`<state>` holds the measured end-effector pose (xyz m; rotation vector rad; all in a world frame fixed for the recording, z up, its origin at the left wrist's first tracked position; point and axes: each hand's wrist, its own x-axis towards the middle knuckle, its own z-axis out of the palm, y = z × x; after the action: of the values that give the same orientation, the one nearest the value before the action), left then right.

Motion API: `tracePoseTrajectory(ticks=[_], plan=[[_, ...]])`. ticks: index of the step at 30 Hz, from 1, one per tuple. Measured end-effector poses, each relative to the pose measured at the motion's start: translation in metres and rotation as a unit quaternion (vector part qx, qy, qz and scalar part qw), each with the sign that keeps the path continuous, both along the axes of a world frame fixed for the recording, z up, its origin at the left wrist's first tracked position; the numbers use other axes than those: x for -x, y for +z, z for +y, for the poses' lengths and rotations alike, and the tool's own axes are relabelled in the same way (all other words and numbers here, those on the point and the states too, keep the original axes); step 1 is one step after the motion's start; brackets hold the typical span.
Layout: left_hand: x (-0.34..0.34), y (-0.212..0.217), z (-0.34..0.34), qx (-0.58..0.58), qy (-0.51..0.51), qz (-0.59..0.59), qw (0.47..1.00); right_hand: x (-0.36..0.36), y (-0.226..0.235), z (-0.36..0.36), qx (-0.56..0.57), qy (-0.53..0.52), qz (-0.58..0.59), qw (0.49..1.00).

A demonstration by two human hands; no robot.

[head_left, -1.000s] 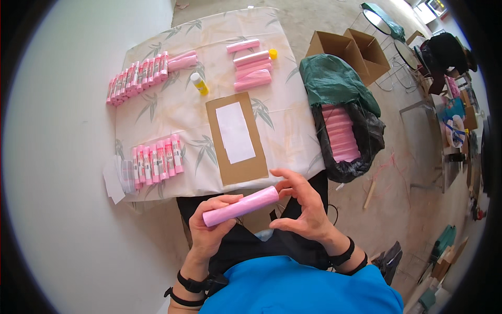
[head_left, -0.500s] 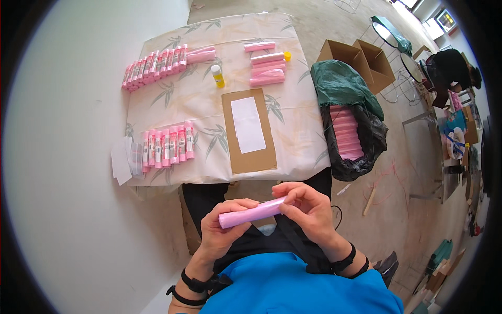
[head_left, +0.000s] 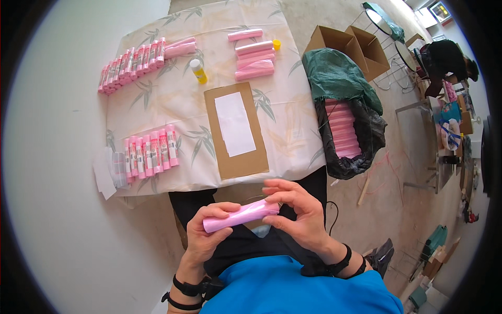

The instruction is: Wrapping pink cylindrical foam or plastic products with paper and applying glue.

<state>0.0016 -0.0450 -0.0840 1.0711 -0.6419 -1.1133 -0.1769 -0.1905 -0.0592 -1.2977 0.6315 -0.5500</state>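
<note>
A roll of shiny pink plastic bags [head_left: 238, 216] lies nearly level above my lap, short of the table's near edge. Around its left end my left hand [head_left: 205, 230] is closed, thumb below and fingers on top. At the right end, my right hand [head_left: 297, 212] pinches the roll between thumb and a finger, while another finger lifts away from it. Just beyond, on the table, a brown cardboard piece [head_left: 210, 112] carries a white paper sheet [head_left: 235, 125]. A glue stick [head_left: 198, 71] with a white cap and yellow body stands behind the cardboard.
Labelled pink rolls lie in a back-left stack [head_left: 133, 62] and a front-left row [head_left: 151, 152], beside paper strips [head_left: 104, 170]. Unlabelled rolls [head_left: 255, 60] lie at the back right near a yellow cap [head_left: 276, 45]. A black bag [head_left: 348, 166] holds more rolls; cardboard boxes [head_left: 334, 44] stand behind.
The view has shifted, so the table appears lower and further left. Both hands still have the pink roll, and my right fingers have spread a little at its right end.
</note>
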Motion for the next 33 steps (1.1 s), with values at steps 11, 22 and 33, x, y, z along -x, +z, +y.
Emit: tracePoseTrajectory(ticks=[11, 22, 33], plan=[[-0.022, -0.022, -0.021, -0.043, 0.023, 0.078, 0.996, -0.023, -0.022, -0.028, -0.157, -0.008, -0.009, 0.987], [-0.041, -0.081, -0.072, -0.214, 0.098, 0.224, 0.946, -0.060, -0.105, -0.069, -0.150, -0.054, 0.071, 0.985], [-0.076, -0.111, -0.115, -0.220, 0.003, -0.077, 0.972, -0.067, -0.147, -0.116, 0.090, 0.056, 0.134, 0.985]])
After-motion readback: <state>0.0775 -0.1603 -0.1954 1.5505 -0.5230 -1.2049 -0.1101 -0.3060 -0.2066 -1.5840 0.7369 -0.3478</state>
